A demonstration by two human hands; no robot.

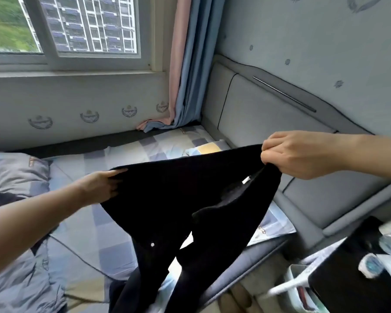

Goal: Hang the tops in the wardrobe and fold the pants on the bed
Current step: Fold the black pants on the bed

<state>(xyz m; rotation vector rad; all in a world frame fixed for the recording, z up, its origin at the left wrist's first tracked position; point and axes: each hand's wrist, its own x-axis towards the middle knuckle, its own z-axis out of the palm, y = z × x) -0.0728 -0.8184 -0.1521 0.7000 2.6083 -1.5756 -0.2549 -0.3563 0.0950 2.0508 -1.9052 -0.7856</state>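
A pair of black pants (167, 199) hangs in the air above the bed (88, 233), stretched out by its waistband. My left hand (104, 185) grips the left end of the waistband. My right hand (300, 154) pinches the right end, held a little higher. Both legs drop down toward the bed's near edge, and their ends lie crumpled at the bottom of the view. A small white tag shows inside the waist near my right hand.
A grey duvet (20, 279) is bunched on the bed's left side, with a dark garment (0, 197) beside a pillow (16, 172). The padded headboard (269, 118) runs along the right. A black-topped bedside table (359, 272) stands at lower right. Curtains (185, 64) hang by the window.
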